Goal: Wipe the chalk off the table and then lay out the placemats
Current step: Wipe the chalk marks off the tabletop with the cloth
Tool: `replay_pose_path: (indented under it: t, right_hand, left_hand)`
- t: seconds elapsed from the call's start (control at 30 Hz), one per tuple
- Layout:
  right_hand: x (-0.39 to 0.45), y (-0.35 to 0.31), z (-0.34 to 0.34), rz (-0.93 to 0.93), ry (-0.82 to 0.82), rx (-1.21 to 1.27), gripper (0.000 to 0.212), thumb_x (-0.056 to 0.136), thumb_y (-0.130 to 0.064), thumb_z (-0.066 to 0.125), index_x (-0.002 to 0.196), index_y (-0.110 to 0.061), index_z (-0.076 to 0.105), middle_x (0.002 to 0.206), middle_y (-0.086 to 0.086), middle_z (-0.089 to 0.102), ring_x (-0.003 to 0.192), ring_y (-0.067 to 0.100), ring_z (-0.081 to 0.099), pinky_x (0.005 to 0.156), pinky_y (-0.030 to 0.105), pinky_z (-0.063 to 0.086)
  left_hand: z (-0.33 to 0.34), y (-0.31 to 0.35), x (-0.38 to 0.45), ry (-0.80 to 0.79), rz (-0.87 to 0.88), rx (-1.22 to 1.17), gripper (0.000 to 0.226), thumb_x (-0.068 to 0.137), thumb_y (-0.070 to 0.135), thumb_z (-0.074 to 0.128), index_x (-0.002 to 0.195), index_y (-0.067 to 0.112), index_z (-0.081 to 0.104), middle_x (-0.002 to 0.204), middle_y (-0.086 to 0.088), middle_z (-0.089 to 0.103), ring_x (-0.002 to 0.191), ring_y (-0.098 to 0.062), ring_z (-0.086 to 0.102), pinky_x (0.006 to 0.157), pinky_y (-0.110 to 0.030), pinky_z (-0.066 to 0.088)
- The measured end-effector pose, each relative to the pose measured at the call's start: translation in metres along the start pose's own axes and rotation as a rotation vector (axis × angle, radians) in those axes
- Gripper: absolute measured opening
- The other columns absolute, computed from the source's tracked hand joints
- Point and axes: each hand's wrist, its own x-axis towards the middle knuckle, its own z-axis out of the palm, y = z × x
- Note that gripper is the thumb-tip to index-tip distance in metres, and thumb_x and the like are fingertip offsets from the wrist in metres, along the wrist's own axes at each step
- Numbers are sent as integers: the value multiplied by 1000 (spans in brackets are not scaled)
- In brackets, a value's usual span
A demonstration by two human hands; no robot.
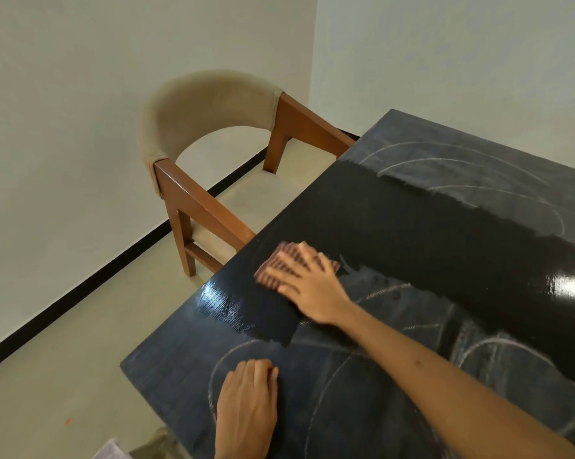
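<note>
Right hand (307, 286) flat on cloth (281, 265), fingers straight and spread, pressing it onto table (412, 233) near the left edge. Cloth is pinkish, striped, mostly under the fingers. Left hand (246, 409) rests palm-down on table near the front corner, fingers together, slightly bent at the tips, holding nothing. Table top is black; a glossy wet-looking band (445, 246) runs across it from the cloth toward the right, with glare at the right edge. Chalk lines (461, 164) and haze remain on the far part and on the near part around the left hand, as curved loops. Chair (210, 144), wooden arms and beige padded back, stands just beside the table's left edge. Pale floor (64, 376), white walls, black skirting.
</note>
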Motion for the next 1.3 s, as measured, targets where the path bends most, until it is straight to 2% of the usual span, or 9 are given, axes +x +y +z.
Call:
replay_pose_path:
  t: [0.27, 0.37, 0.5, 0.7, 0.8, 0.93, 1.03, 1.13, 1.3]
  right_hand:
    - [-3, 105, -26, 592, -61, 65, 48, 102, -50, 18, 150, -45, 15, 163, -8, 2, 148, 31, -12, 116, 58, 0]
    - [-7, 83, -25, 520, -86, 39, 49, 102, -50, 17, 151, -46, 13, 163, -7, 3, 148, 34, -8, 115, 61, 4]
    - [-50, 16, -13, 173, -34, -69, 50, 95, -51, 24, 140, -43, 43, 153, -2, 39, 141, 43, 27, 102, 64, 34]
    - [-118, -34, 8, -113, 21, -81, 43, 101, -53, 26, 143, -49, 32, 160, -9, 20, 149, 32, 4, 115, 54, 6]
    - [-112, -17, 8, -74, 35, -69, 43, 100, -52, 27, 143, -49, 34, 159, -10, 23, 149, 31, 9, 116, 53, 9]
    - [-91, 45, -9, 273, -19, -22, 50, 94, -52, 24, 138, -44, 46, 150, -4, 43, 140, 38, 33, 104, 62, 35]
    - [-91, 109, -20, 530, -32, -7, 56, 94, -56, 6, 148, -51, 18, 162, -9, 12, 149, 33, 1, 115, 59, 11]
    - [-96, 140, -29, 702, -72, 91, 48, 102, -50, 16, 149, -50, 8, 163, -9, 0, 148, 30, -13, 117, 58, -1]
    - [-108, 107, -24, 546, -106, -3, 51, 99, -55, 9, 150, -49, 7, 163, -9, 1, 148, 33, -11, 115, 57, 3]
  left_hand:
    - [-2, 2, 2, -94, -34, 113, 28, 88, 28, 41, 67, 17, 56, 63, 4, 54, 54, -16, 52, 63, -32, 29]
    - [-5, 4, 2, -86, -56, 87, 38, 95, 33, 34, 69, 17, 55, 63, 4, 54, 54, -16, 52, 64, -32, 30]
    - [-9, 6, 2, -60, -90, 26, 52, 101, 40, 17, 72, 17, 54, 64, 2, 56, 55, -19, 55, 65, -32, 30]
    - [-6, 4, -1, -74, -104, -6, 52, 101, 44, 15, 78, 17, 53, 64, -3, 59, 52, -25, 58, 63, -34, 29]
    - [-7, 6, 0, -105, -108, 21, 56, 100, 45, 18, 73, 15, 57, 62, -2, 59, 51, -25, 57, 60, -31, 31]
    - [-11, 8, 1, -161, -121, 13, 31, 89, 33, 36, 71, 16, 55, 61, 0, 59, 51, -23, 56, 54, -27, 35]
    - [-11, 7, 1, -173, -132, 0, 39, 93, 41, 32, 72, 18, 55, 61, 1, 58, 51, -22, 56, 53, -27, 37]
    - [-11, 7, 1, -174, -135, -11, 47, 97, 45, 24, 72, 18, 53, 62, 2, 57, 52, -20, 54, 53, -32, 43]
    - [-18, 13, 3, -172, -107, -30, 31, 90, 33, 36, 69, 18, 50, 58, 4, 53, 48, -16, 49, 50, -29, 36]
